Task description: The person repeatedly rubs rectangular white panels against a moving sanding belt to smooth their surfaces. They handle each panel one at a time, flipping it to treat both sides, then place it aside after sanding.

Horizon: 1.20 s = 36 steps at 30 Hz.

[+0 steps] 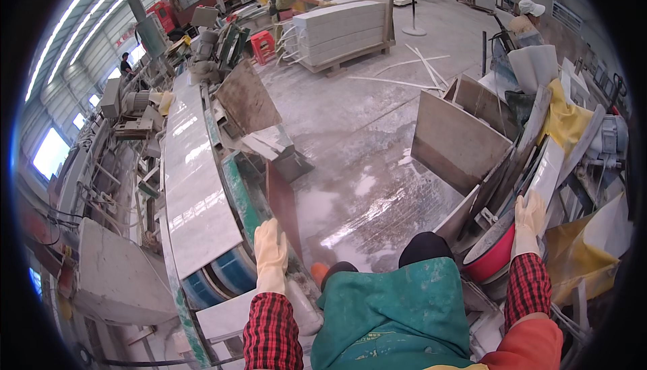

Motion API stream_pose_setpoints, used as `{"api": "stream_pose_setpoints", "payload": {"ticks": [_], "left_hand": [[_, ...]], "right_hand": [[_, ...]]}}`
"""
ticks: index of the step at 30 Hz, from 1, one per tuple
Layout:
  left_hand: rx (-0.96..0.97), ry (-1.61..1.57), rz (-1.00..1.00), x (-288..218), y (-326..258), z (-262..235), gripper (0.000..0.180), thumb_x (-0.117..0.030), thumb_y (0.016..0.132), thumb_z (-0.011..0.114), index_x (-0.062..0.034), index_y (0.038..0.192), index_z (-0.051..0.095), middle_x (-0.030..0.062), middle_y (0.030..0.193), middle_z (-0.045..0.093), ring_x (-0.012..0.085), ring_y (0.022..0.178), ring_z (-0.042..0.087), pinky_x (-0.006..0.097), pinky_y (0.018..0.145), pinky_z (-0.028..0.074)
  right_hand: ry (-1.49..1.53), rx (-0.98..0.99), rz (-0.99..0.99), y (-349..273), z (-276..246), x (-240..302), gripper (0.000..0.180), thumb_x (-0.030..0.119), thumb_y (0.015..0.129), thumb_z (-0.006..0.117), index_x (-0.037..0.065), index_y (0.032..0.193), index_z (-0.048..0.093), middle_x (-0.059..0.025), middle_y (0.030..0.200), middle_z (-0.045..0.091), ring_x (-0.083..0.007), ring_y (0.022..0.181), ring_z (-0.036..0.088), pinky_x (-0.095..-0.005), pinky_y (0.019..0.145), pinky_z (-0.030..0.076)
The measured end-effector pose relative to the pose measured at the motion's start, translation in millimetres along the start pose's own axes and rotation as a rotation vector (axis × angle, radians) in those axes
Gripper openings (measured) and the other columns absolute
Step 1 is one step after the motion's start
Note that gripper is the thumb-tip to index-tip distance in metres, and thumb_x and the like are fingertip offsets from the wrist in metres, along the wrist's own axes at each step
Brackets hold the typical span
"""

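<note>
Left of the long glossy stone slab (pixel 195 181) stood a rough pale block (pixel 118 272), whose corner could have chipped against the slab if either were swung sideways. The slab lay over a blue roller (pixel 232 273) at its near end; if that roller were to turn, the slab could have crept forward and pinched whatever was close. Just right of the slab's near end was the gloved left hand (pixel 271 260), beside a green rail (pixel 241 191); whether its grip was slack or closed on the rail could not be told. Farther right of the slab, the wet floor (pixel 374 225) could have made a foot slide, and the leaning brown panel (pixel 458 142) could have tipped if knocked. Well right of the slab, the right hand (pixel 530 225) was against a red-rimmed drum (pixel 490 254) and near a pale strip (pixel 547 171); its grip was equally unclear, and a turning drum could have caught the loose glove.
</note>
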<state>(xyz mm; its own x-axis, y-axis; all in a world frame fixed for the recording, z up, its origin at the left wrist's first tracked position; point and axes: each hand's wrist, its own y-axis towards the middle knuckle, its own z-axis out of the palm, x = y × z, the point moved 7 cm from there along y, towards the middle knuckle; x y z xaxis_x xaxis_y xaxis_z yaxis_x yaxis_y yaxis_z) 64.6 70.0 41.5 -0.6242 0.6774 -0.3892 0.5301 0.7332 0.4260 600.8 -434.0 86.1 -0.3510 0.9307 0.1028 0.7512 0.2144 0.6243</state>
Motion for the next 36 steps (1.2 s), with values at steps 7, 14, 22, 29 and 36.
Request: {"api": "stream_pose_setpoints", "payload": {"ticks": [7,14,22,29,36], "left_hand": [[-0.123,0.041,0.122,-4,-2,-3,0.043,-0.005,0.081,0.069,-0.0003,0.122,0.058,0.0221,0.117,0.061,0.0435,0.109,0.055,0.049,0.098,0.043],[-0.042,0.030,0.017,6,-4,2,0.046,-0.011,0.087,0.069,-0.0024,0.132,0.059,0.0234,0.130,0.062,0.0403,0.127,0.055,0.048,0.115,0.037],[-0.147,-0.001,0.108,4,-4,1,0.042,-0.006,0.082,0.070,-0.0001,0.123,0.059,0.0229,0.118,0.063,0.0429,0.114,0.056,0.050,0.105,0.042],[-0.118,-0.027,0.069,3,-2,-2,0.039,-0.008,0.084,0.069,-0.0017,0.122,0.061,0.0205,0.119,0.066,0.0395,0.115,0.059,0.050,0.108,0.041],[-0.197,-0.038,0.101,3,-5,-2,0.038,-0.007,0.083,0.069,-0.0025,0.120,0.062,0.0203,0.116,0.066,0.0394,0.111,0.059,0.049,0.104,0.043]], "right_hand": [[0.022,0.033,0.017,-5,-7,11,0.040,0.028,0.087,0.068,0.003,0.117,0.063,-0.0153,0.116,0.065,-0.0372,0.110,0.058,-0.0465,0.097,0.046],[0.056,-0.016,-0.005,-14,-2,9,0.037,0.027,0.087,0.067,0.002,0.115,0.063,-0.0170,0.114,0.064,-0.0383,0.109,0.058,-0.0473,0.097,0.045],[0.059,0.003,-0.018,-20,-9,13,0.041,0.031,0.090,0.065,0.001,0.119,0.065,-0.0185,0.117,0.066,-0.0386,0.111,0.060,-0.0460,0.096,0.047],[0.092,-0.043,-0.063,-28,-13,20,0.036,0.025,0.089,0.064,-0.001,0.114,0.063,-0.0193,0.111,0.065,-0.0401,0.107,0.059,-0.0475,0.095,0.046],[0.017,0.040,0.004,-31,-12,10,0.046,0.032,0.086,0.069,0.003,0.121,0.063,-0.0206,0.117,0.065,-0.0420,0.111,0.059,-0.0467,0.098,0.047]]}}
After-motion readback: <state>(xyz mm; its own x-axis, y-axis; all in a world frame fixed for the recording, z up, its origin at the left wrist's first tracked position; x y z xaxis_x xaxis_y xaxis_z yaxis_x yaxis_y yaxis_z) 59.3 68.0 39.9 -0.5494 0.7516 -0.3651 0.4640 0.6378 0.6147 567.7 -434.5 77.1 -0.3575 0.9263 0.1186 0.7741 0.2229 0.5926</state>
